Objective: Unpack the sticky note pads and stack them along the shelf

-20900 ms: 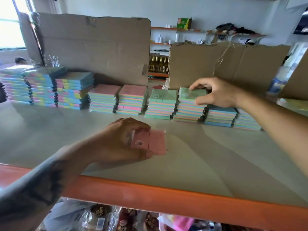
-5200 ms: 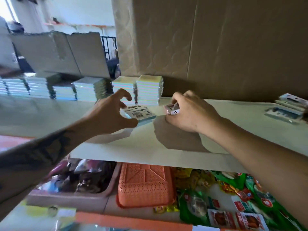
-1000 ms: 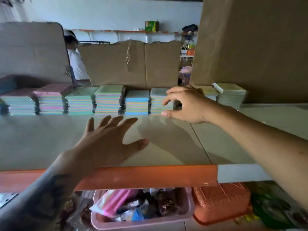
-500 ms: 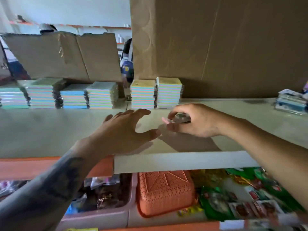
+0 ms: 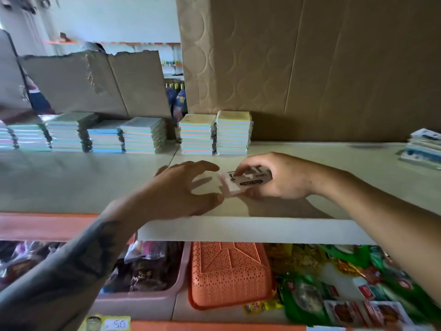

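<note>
Holding: my right hand (image 5: 281, 177) pinches a labelled pink pad (image 5: 245, 183) just above the shelf (image 5: 250, 229), 12 o'clock from me.
Left hand (image 5: 183, 187): fingers spread wide, empty, closing on the pad's 9 o'clock edge.
Stacks (image 5: 214, 133): 12 o'clock of the pad, near.
Risk: fumbling the handover probably drops it off the shelf lip.

Right hand (image 5: 279, 177) covers pad (image 5: 248, 182) far end; label print illegible.
</note>
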Tool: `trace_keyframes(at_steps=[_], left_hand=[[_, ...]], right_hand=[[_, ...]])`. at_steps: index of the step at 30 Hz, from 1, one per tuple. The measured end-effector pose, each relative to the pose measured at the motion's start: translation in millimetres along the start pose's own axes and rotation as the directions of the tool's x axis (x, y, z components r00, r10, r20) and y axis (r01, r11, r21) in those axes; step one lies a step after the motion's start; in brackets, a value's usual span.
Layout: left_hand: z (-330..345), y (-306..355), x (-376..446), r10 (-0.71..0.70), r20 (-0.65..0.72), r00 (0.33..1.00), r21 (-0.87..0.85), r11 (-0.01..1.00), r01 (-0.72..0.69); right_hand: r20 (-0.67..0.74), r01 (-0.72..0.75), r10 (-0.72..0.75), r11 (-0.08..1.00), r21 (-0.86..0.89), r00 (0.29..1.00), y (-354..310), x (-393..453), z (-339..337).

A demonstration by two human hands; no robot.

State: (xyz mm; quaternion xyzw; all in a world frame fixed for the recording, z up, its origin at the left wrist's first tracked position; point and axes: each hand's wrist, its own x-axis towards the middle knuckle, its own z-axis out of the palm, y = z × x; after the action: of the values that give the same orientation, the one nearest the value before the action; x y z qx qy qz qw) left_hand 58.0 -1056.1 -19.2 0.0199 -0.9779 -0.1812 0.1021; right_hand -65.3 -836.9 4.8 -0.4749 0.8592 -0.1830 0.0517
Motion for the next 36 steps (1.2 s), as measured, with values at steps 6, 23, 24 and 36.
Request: trace_keyframes(at_steps=[6,23,24,36], left_hand=[[0,-2,-2,0.071,-0.134,0.988,-0.136,0.987,-0.089],[-28,-44,-17,-0.079,-0.329,0.941,-0.727,0.657,-0.199],[-30,-51,-19,-0.103,-0.323,0.941,-0.746,0.64,-0.186],[-88,-119,-75,-0.082,-0.202,0.976,-0.328,0.944,0.012]], right_hand=[[-0.043,-0.012,0.02,0.981,0.195,0.999,2,8,-4],[-0.397,0.212,-0.14,0.967,0.142,0.907,-65,31,25],[-0.396,0.272,-0.257,0.962,-0.017,0.882,-68,33,29],[-0.252,0.287,-0.278,0.958,0.0,0.927,-142,85,52]])
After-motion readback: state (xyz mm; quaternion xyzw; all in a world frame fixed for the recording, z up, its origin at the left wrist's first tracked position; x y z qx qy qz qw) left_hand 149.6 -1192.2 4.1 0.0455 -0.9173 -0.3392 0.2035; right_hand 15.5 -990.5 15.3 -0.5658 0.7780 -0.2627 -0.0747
